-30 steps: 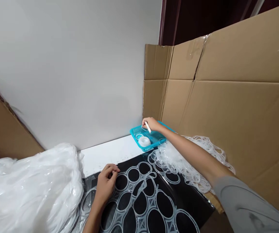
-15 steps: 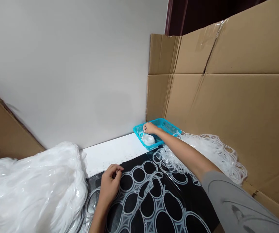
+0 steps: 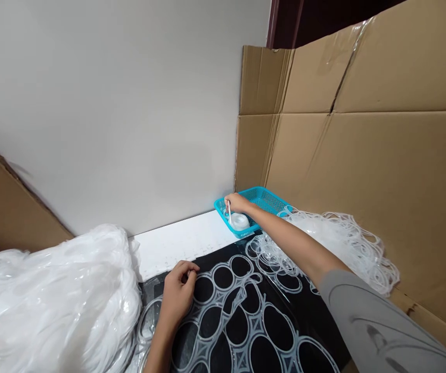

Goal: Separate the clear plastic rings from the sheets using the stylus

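My right hand (image 3: pixel 235 202) reaches into the turquoise plastic basket (image 3: pixel 271 196), its fingers pinched round a thin white stick (image 3: pixel 229 213). The stick's lower end is beside a small round white translucent object (image 3: pixel 240 222) in the basket. My left hand (image 3: pixel 181 287) is at the far left edge of the black sheet (image 3: pixel 324 316), fingers curled and thumb near the index finger. Whether anything sits between them is hidden. A translucent sheet of joined rings (image 3: pixel 256 324) lies flat beside my left hand on the black sheet, with a twisted strip across it.
A large heap of white translucent pieces (image 3: pixel 63 300) fills the left side. Loose translucent rings (image 3: pixel 339 243) are piled under my right arm. Cardboard walls (image 3: pixel 382 166) stand at the right, a grey-white wall (image 3: pixel 110 114) behind. A white surface strip (image 3: pixel 180 241) runs between.
My right hand has shifted slightly left with the stick, which stands a little more upright. The camera view has tilted slightly. My left hand has barely moved.
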A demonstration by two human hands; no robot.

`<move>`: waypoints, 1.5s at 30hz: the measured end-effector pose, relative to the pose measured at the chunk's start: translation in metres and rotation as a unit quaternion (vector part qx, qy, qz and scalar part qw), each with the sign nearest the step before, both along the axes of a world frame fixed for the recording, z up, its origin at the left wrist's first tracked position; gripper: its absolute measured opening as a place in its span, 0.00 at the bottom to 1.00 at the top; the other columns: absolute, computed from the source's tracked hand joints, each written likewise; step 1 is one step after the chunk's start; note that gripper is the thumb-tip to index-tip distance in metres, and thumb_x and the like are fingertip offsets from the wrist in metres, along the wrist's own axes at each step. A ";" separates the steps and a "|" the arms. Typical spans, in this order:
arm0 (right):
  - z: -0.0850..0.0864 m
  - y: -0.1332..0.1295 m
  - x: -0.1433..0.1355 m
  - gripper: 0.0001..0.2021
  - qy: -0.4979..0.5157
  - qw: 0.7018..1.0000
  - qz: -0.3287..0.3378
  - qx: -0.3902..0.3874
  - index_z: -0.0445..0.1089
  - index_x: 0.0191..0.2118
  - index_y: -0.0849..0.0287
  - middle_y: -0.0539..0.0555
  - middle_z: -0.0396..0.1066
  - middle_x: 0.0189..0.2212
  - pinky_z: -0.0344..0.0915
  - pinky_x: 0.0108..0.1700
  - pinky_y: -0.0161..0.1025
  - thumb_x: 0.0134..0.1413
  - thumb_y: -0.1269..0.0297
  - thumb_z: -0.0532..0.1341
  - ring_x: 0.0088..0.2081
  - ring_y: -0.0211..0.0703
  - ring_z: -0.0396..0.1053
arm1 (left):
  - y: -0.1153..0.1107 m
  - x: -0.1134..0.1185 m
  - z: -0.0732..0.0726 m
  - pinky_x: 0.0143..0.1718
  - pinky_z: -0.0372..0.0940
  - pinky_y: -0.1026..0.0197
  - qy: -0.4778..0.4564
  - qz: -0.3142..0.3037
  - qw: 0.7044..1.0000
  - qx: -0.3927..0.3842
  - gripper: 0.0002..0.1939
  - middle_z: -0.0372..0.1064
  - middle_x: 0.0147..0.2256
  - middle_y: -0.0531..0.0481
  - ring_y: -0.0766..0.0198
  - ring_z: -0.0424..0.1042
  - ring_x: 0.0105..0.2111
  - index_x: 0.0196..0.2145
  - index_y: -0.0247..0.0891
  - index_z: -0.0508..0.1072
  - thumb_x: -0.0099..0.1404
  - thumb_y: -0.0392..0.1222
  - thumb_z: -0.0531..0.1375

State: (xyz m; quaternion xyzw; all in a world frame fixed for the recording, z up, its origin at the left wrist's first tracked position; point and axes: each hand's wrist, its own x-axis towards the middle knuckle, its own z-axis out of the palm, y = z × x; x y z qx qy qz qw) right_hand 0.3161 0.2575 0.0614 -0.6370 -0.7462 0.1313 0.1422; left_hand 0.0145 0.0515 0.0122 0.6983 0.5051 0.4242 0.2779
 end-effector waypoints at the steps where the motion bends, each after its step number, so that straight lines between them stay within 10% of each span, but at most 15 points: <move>1: -0.001 0.000 -0.001 0.08 0.001 1.000 0.009 -0.004 0.77 0.37 0.61 0.53 0.82 0.40 0.61 0.36 0.30 0.50 0.74 0.73 0.40 0.40 0.75 | 0.000 0.000 -0.001 0.33 0.65 0.58 -0.001 0.000 1.000 -0.001 0.12 0.76 0.32 0.48 0.57 0.73 0.30 0.31 0.41 0.78 0.63 0.46 0.56; 45: 0.008 0.001 0.015 0.06 -0.075 0.991 -0.095 -0.059 0.81 0.35 0.64 0.62 0.81 0.34 0.62 0.32 0.35 0.51 0.68 0.71 0.36 0.48 0.77 | 0.000 0.001 -0.001 0.35 0.65 0.56 0.022 -0.003 1.000 -0.009 0.12 0.77 0.31 0.48 0.58 0.71 0.29 0.31 0.42 0.79 0.63 0.45 0.55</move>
